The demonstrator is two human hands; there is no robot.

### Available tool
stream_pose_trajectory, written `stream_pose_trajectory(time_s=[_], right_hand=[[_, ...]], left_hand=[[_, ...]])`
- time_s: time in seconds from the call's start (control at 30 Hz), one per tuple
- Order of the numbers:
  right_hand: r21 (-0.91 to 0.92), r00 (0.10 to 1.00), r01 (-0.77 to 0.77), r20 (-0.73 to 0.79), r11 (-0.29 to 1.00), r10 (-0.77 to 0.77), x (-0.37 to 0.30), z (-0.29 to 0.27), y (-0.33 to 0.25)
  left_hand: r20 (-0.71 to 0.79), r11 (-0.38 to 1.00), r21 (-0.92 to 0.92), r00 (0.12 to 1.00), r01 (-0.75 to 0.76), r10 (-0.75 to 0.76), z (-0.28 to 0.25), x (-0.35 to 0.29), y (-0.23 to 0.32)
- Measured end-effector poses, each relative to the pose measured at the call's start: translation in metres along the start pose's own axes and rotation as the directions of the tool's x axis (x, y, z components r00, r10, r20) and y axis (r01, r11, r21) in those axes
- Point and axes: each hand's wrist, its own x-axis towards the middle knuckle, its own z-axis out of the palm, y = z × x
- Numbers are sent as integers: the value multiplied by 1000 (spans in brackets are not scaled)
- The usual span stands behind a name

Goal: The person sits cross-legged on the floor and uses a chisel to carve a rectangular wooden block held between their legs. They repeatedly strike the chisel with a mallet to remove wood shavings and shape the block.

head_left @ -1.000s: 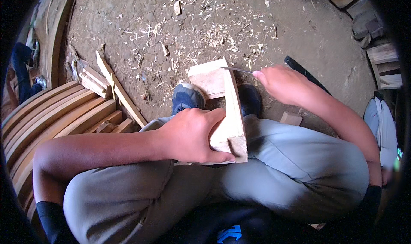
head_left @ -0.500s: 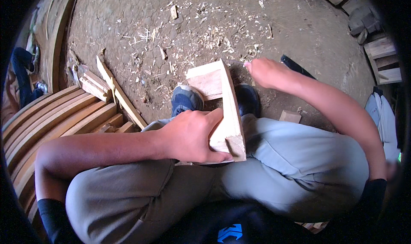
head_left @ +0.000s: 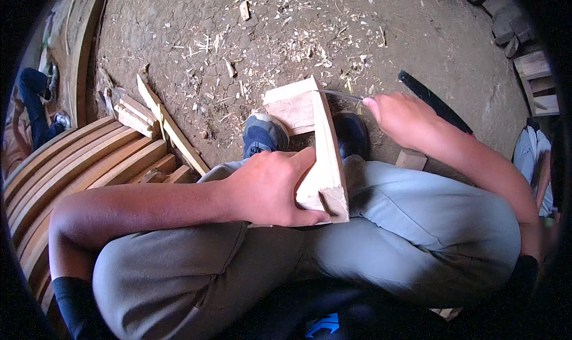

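Floor: bare brown earth [head_left: 149, 24], cracked and rough, strewn with pale wood shavings [head_left: 310, 51], thin and curled or splintered.
Boards at left: long sawn boards [head_left: 89, 155], smooth-faced and square-edged, lying side by side; a slim pointed stick [head_left: 170, 125] slants beside their far ends.
Floor at right: a long, dark, narrow strip [head_left: 438, 104], material unclear to me, beyond the right forearm; a small wood block [head_left: 411, 159] near the right knee.
Clothing: grey trousers [head_left: 417, 203], soft and creased; dark shoes [head_left: 265, 131] with cloth-like uppers.
Wooden piece: pale, angular [head_left: 329, 149], held above the shoes and between the knees. A crosswise board meets a long narrow edge at the far corner; the near end shows a squarish, darker face.
Left hand: [head_left: 265, 182] clamped on the wooden piece, thumb along the near end.
Right hand: [head_left: 405, 116] fingers closed round a thin metal blade [head_left: 342, 95], handle hidden; blade tip at the far corner, contact not certain.
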Motion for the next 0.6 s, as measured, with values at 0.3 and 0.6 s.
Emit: stream_pose_trajectory(time_s=[0.3, 0.6], right_hand=[[-39, 998, 33, 49, 999, -31, 63, 11, 2], [-128, 998, -53, 33, 990, 58, 50, -26, 10]], left_hand=[[43, 1000, 24, 999, -14, 13, 1, -1, 3], [55, 999, 49, 998, 11, -14, 3, -3, -3]])
